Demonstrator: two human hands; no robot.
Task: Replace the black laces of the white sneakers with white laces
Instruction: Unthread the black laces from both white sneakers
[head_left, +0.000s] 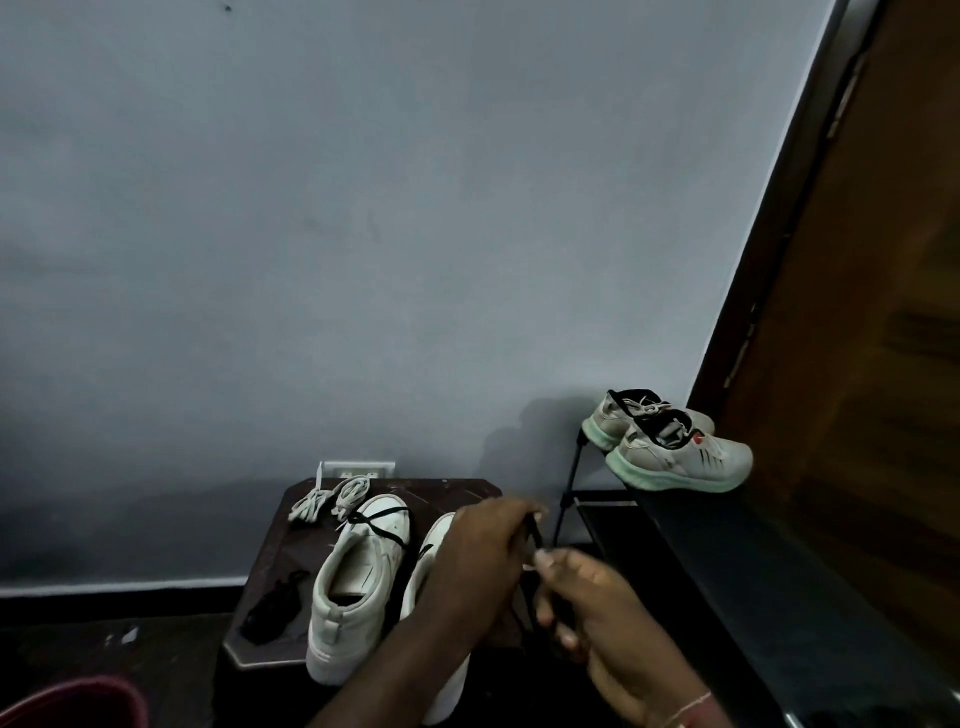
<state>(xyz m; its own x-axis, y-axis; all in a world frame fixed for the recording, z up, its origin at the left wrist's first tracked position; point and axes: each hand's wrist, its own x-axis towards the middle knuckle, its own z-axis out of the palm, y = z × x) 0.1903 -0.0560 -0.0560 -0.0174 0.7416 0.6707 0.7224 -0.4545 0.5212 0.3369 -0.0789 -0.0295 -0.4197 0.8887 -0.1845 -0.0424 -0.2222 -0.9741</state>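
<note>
As the left hand (480, 556) and right hand (592, 608) pinched the black lace (534, 531) over the white sneakers (358, 571), the red mark (698, 440) on a grey shoe (670, 465) was unreadable.

Home interior: a shoe rack (701, 530) is carrying grey sneakers (675, 457) beside a wooden door (883, 260); a wall socket (358, 470) is sitting low.

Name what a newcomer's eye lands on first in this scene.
Both hands meet at lower centre: the left hand and right hand hold a black lace over the white sneakers on a small dark table. Bundled white laces lie behind them, and a mint-soled pair sits on the rack to the right.
</note>
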